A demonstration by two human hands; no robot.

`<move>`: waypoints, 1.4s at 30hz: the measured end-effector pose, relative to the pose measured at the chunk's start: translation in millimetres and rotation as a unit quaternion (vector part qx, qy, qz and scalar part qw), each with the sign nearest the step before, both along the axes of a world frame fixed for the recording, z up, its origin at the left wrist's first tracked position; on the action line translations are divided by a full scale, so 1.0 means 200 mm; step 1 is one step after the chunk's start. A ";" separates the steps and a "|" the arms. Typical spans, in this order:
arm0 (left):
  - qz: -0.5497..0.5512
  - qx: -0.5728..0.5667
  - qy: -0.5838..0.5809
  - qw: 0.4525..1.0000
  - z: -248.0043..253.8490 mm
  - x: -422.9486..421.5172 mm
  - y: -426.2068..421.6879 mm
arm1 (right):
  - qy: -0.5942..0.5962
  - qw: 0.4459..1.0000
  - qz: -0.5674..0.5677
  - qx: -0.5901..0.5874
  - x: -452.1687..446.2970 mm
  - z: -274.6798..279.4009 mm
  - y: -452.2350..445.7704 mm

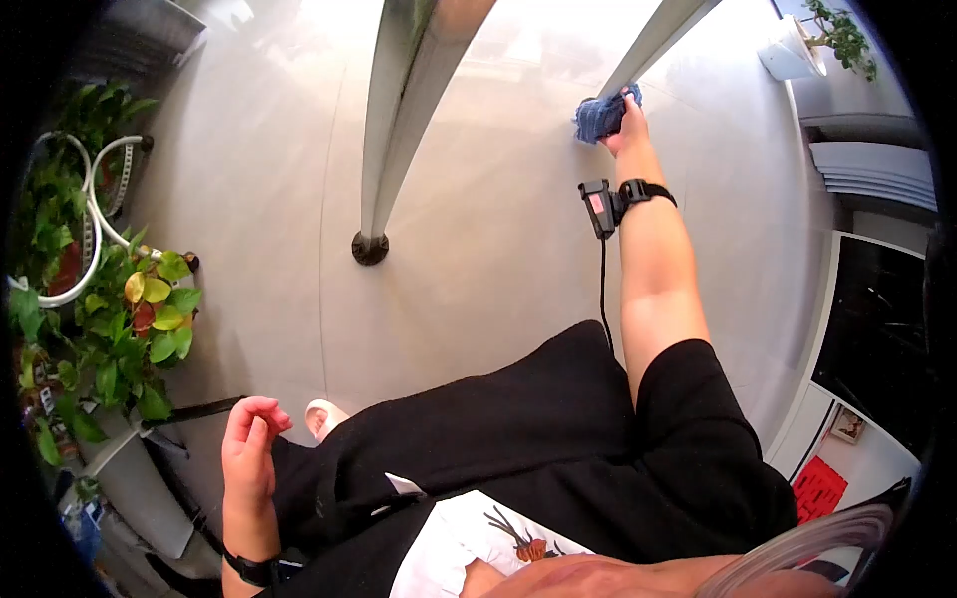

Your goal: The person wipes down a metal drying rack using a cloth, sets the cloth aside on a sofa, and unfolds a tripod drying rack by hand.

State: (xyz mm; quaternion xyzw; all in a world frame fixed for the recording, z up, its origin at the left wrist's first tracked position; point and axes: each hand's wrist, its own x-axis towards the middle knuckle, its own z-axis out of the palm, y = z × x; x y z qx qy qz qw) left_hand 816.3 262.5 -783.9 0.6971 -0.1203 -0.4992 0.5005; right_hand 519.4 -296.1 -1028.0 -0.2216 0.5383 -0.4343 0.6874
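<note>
My right hand (pixel 626 128) is stretched far forward and closed around a blue cloth (pixel 599 118). The cloth is pressed against the lower end of a metal leg (pixel 653 50) at the upper right. On that wrist sits a strapped black device (pixel 598 209) with a cable. My left hand (pixel 255 439) is raised near my left knee, its fingers curled loosely with nothing visible in them. A second metal leg (pixel 404 110) with a dark foot (pixel 370 248) stands on the floor between my two arms, touched by neither hand.
Leafy potted plants (pixel 140 319) and a white curved metal stand (pixel 90 214) line the left side. At the upper right is a white pot (pixel 793 50) with a plant. A white cabinet with a dark panel (pixel 877 319) stands on the right. Grey floor (pixel 478 239) lies ahead.
</note>
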 end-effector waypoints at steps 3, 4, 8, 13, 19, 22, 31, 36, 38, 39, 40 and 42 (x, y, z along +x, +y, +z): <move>-0.016 -0.007 0.008 1.000 0.01 0.00 -0.01 | -0.062 0.996 0.021 -0.065 0.05 0.27 0.12; -0.021 -0.015 0.006 1.000 0.01 0.00 -0.02 | -0.052 0.994 0.022 -0.091 0.07 0.34 0.13; -0.026 -0.046 0.009 0.999 0.02 0.04 -0.09 | -0.049 0.968 0.094 -0.226 0.05 0.65 0.15; -0.065 -0.081 0.020 0.994 0.00 0.08 -0.19 | -0.007 0.911 0.200 -0.360 0.10 1.33 0.24; -0.089 -0.093 0.068 0.989 -0.04 0.10 -0.25 | -0.047 0.851 0.246 -0.461 0.23 1.83 0.29; -0.089 -0.096 0.070 0.989 -0.06 0.11 -0.23 | 0.026 0.886 0.227 -0.403 0.21 1.58 0.18; -0.058 -0.083 0.066 0.993 -0.03 0.12 -0.16 | 0.215 0.956 0.164 -0.113 0.01 0.67 -0.04; -0.058 -0.070 0.048 0.995 0.01 0.07 -0.15 | 0.145 0.981 0.125 0.007 -0.08 0.25 -0.12; -0.055 -0.084 0.064 0.993 -0.01 0.07 -0.15 | 0.102 0.991 0.082 -0.032 -0.08 0.18 -0.14; -0.062 -0.073 0.060 0.994 0.00 0.06 -0.16 | 0.110 0.990 0.057 -0.067 -0.08 0.18 -0.15; -0.064 -0.072 0.058 0.994 -0.01 0.07 -0.16 | 0.093 0.990 0.046 -0.096 -0.04 0.28 -0.08; -0.068 -0.071 0.055 0.994 -0.02 0.08 -0.15 | 0.059 0.986 0.025 -0.156 0.07 0.63 0.15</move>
